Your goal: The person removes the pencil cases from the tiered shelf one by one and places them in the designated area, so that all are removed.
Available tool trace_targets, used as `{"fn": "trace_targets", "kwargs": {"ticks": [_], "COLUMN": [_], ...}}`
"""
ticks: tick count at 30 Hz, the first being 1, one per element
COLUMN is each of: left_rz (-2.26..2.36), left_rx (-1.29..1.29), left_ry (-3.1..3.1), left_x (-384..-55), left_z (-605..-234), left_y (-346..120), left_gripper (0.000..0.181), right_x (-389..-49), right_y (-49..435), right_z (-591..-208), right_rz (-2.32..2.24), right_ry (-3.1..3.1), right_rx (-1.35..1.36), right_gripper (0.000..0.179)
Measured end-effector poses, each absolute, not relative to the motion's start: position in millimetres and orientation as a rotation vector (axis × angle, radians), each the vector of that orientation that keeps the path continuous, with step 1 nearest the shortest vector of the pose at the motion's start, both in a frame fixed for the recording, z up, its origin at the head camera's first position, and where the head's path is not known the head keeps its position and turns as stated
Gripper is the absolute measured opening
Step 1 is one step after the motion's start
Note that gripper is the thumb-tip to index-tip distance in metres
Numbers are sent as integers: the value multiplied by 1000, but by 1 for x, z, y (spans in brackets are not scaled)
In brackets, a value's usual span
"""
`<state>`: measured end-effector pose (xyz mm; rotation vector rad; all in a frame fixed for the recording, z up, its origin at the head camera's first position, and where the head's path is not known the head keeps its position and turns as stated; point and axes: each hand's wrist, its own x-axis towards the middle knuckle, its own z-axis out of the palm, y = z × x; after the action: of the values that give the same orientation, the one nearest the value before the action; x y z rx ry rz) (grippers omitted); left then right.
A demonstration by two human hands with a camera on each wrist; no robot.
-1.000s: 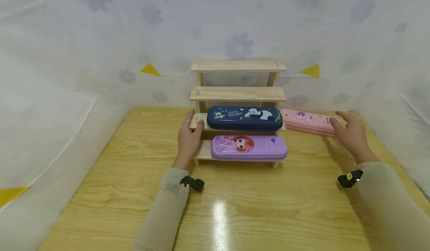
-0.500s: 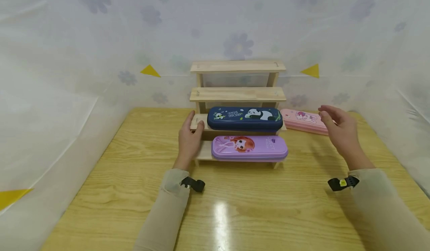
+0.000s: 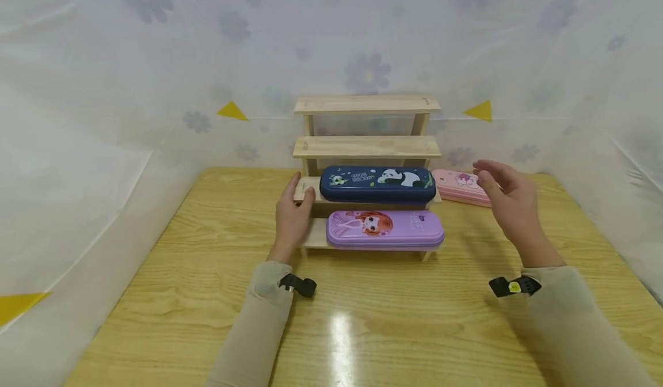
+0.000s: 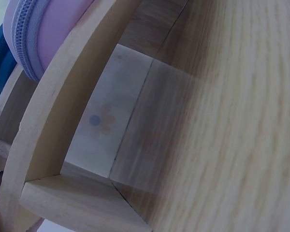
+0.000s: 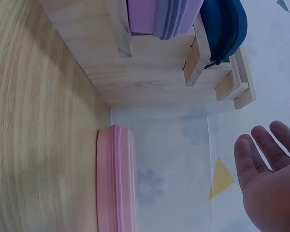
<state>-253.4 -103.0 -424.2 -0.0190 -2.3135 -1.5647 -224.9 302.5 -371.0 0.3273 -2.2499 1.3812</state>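
My left hand (image 3: pixel 293 217) holds the left end of a tiered wooden display shelf (image 3: pixel 366 145), with the thumb at the front of a step and fingers along its side. A navy pencil case (image 3: pixel 377 184) with a panda print lies on the second step from the bottom. On the lowest step rests a purple pencil case (image 3: pixel 385 228) with a red-haired girl. My right hand (image 3: pixel 513 205) hovers above the table, right of the shelf, fingers loosely bent and holding nothing. Behind it, partly hidden, a pink pencil case (image 3: pixel 460 186) sits on the table.
The wood-grain table (image 3: pixel 393 323) stretches in front of the shelf. Flower-patterned white sheeting (image 3: pixel 331 35) encloses the back and sides, with yellow triangles (image 3: pixel 479 111) stuck on it. The two upper steps (image 3: pixel 366 105) carry no case.
My right hand has moved left, away from the right end of the pink pencil case, towards the shelf. The left hand and all three pencil cases have stayed in place.
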Motion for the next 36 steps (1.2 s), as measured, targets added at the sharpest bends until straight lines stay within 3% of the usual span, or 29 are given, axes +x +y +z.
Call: {"fn": "trace_targets", "kwargs": {"ticks": [19, 36], "left_rz": [-1586, -1566], "left_rx": [-12, -15], "left_ry": [-2319, -2318], "left_x": [-251, -253], "left_z": [-421, -423], "left_y": [-103, -104], "left_gripper": [58, 58], "right_x": [-225, -234], "right_y": [256, 231], "right_z": [-350, -362], "right_rz": [1452, 1597], "right_ry": [-2265, -2206], "right_rx": [448, 579], "right_gripper": [38, 43]}}
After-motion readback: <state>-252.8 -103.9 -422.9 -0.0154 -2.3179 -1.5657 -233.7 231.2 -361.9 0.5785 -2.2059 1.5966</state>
